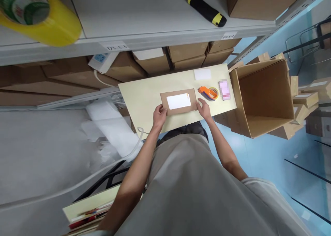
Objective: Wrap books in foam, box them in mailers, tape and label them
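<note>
A flat brown cardboard parcel [181,111] with a white label [178,101] on its upper face lies between my hands over a pale yellow tabletop [144,94]. My left hand [159,116] pinches its lower left corner, fingers curled. At the right edge, the fingers of my right hand [204,108] are closed on the cardboard. Just beyond that hand sits an orange and blue tape dispenser [208,93] with a roll of tape. A white paper slip [202,74] and a pink item, blurred out [224,90], lie farther right on the tabletop.
A large open cardboard box [266,94] stands against the table's right end. Above the far side runs a grey shelf [144,15] holding a yellow tape roll [51,19] and a black-yellow cutting tool [205,9]. White wrapping material [113,129] and a cable [103,170] are at left.
</note>
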A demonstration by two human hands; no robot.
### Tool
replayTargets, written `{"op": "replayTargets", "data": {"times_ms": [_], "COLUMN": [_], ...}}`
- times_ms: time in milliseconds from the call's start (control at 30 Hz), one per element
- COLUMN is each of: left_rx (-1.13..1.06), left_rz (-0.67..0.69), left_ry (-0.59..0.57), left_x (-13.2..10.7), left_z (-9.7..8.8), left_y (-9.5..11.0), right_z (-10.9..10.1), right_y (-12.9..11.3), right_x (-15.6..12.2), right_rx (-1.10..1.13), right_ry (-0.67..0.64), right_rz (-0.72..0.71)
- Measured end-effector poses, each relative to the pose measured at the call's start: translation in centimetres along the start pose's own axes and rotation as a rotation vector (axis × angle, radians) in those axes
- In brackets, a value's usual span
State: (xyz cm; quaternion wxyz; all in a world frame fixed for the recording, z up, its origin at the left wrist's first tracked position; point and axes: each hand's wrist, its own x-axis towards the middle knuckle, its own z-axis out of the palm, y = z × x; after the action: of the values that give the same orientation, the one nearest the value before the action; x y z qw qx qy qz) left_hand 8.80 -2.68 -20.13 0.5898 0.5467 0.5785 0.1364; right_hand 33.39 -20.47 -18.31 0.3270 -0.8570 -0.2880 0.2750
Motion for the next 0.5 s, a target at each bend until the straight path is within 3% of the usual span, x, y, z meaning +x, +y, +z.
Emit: {"op": "replayTargets", "data": {"times_ms": [100, 200, 333, 500], "left_rx": [0.08, 0.125, 0.126, 0.061], "left_rz": [0.109, 0.292, 0.414, 0.371], "left_ry": [0.099, 0.113, 0.028, -0.153], "left_x": [-0.2, -0.9, -2.3, -3.7], "left_z": [0.4, 1.4, 3.7, 7.1], "left_y": [1.1, 3.3, 7.0, 9.5], "right_z": [-2.0, -3.3, -3.5, -3.6], "right_y": [0.4, 0.9, 1.3, -0.3], "right_x": [1.5, 3.2, 5.0, 4.8], "right_rx": [-0.354, -0.51, -0.325, -0.043], "right_ry": [0.174, 0.159, 0.128, 0.143], "right_rz": [0.081, 0.155, 0.187, 0.173]}}
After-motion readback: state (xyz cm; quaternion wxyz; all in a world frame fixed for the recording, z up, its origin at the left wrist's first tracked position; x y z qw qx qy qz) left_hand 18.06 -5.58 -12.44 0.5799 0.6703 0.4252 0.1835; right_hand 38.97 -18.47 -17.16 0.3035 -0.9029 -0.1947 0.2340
